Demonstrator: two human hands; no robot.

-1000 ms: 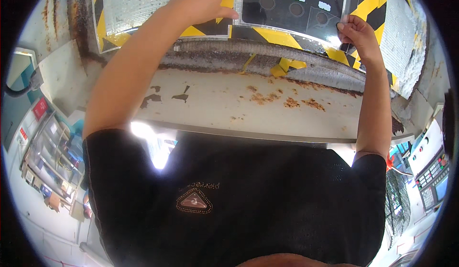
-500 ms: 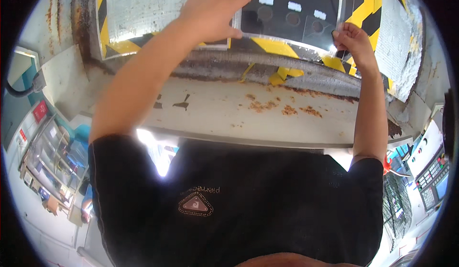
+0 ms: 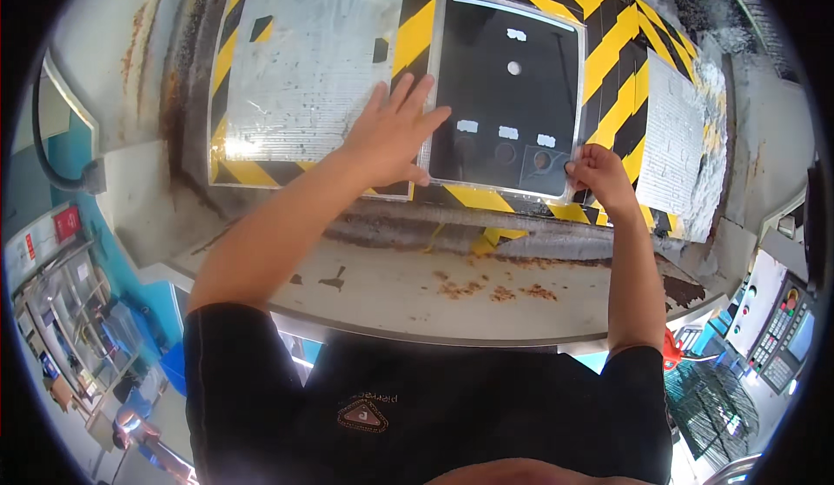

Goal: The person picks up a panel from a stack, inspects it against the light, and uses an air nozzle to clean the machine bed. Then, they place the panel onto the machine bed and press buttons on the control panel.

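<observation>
While my left hand [image 3: 391, 142] lies flat with fingers spread against the dark panel's [image 3: 508, 94] left edge, my right hand [image 3: 595, 172] pinches its lower right corner. I judge I'm seating it on the striped wall [image 3: 617, 68]; next needs even pressing.

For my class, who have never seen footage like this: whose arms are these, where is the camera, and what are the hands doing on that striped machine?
The picture comes from a wide fisheye camera worn on a person's head, so straight edges bend near the rim. The arms and the black shirt belong to that person. In front of them is a rusty machine housing with yellow and black warning stripes. The left hand lies flat, fingers spread, at the left edge of a dark control panel with round buttons. The right hand pinches the panel's lower right corner, where a clear film seems to be lifting. To the right hangs a white sheet. Neither hand holds any loose object.
</observation>
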